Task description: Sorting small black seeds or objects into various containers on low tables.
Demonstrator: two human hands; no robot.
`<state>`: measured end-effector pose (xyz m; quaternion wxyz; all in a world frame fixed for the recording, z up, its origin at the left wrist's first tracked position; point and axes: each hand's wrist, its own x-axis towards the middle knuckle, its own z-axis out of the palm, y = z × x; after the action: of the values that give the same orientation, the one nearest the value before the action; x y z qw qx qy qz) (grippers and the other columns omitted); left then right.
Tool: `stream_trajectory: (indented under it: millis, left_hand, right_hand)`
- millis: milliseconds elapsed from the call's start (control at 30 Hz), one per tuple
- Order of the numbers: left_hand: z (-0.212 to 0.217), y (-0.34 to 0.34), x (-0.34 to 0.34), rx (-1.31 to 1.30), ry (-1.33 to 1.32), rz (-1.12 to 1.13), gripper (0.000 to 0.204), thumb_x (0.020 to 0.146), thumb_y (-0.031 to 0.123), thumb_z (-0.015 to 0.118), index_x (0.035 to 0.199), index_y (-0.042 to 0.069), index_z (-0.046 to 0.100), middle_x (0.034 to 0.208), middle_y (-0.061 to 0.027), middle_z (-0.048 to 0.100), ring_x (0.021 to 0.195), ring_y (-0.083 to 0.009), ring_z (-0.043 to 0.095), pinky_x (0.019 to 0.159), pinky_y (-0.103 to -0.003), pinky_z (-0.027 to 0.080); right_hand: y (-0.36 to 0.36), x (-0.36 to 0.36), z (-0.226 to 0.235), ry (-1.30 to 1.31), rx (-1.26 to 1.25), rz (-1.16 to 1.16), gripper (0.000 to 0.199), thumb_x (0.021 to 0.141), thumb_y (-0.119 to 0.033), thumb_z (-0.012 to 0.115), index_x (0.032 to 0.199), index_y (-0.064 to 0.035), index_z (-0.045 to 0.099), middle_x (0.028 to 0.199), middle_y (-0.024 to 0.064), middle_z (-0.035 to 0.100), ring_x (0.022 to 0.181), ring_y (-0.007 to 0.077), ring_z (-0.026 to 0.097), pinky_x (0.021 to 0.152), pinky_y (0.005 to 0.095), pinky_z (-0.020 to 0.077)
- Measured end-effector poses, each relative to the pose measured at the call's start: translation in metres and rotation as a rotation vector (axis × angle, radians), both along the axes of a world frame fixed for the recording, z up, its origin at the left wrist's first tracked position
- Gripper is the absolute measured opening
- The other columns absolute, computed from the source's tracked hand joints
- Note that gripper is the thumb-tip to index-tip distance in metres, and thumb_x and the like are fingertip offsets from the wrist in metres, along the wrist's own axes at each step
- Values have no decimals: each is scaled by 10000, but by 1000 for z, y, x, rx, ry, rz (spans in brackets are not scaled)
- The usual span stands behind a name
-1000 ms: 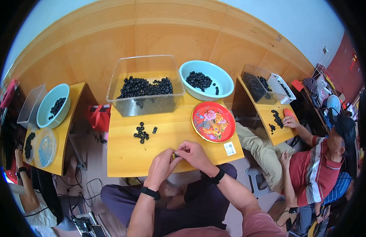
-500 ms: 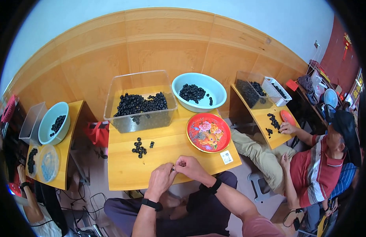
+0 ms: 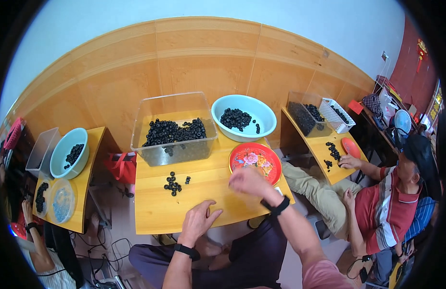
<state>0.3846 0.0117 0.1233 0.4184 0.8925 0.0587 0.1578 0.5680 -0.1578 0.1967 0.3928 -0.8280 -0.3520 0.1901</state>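
Three wooden tables [image 3: 203, 204] stand before you. You have two clear plastic tubs [image 3: 172, 127] of black rings in view, two pale blue bowls [image 3: 243, 118], one red flowered plate [image 3: 255, 160], one white slotted basket [image 3: 336, 114] and one small orange dish [image 3: 351, 147]. One co-worker [image 3: 394, 204] sits to your right; another's arm [image 3: 32, 241] shows at left.

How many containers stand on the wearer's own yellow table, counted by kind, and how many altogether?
Clear plastic bin of black rings: 1
Light blue bowl holding black rings: 1
Red flowered plate: 1
Total: 3
The right hand is above the plate's near edge; the left hand rests at the table's front edge.
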Motion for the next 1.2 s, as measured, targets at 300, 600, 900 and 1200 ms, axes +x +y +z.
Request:
stream_trajectory:
  millis: [300,600,900,1200]
  left_hand:
    - [-15,2,0,-218,-100,94,206,980,217,670,991,16,715,709,-151,621,646,-265,638,641,-367,524]
    - [-32,14,2,-454,-142,281,424,1046,236,584,719,-4,461,618,-47,361,606,-104,354,538,-326,340]
    - [-18,19,19,-316,-16,97,457,973,277,698,686,5,471,621,5,404,628,-89,379,555,-308,368]
    - [-14,32,8,-237,219,-104,298,943,245,740,789,19,621,712,16,532,679,-83,481,632,-275,438]
  right_hand:
    - [11,10,10,-162,450,-173,141,937,-32,668,1066,13,706,845,36,715,759,97,679,669,268,542]
    - [-24,-101,-79,-539,210,-219,95,849,-123,755,887,-44,718,798,130,699,751,304,677,708,400,519]
    - [-140,-144,-119,-687,61,-502,201,835,-38,734,1024,-36,666,1012,129,682,979,336,642,871,418,461]
    - [-201,-219,-149,-505,-487,-253,458,842,-153,743,1271,-30,644,1455,179,525,1442,377,380,1219,528,265]
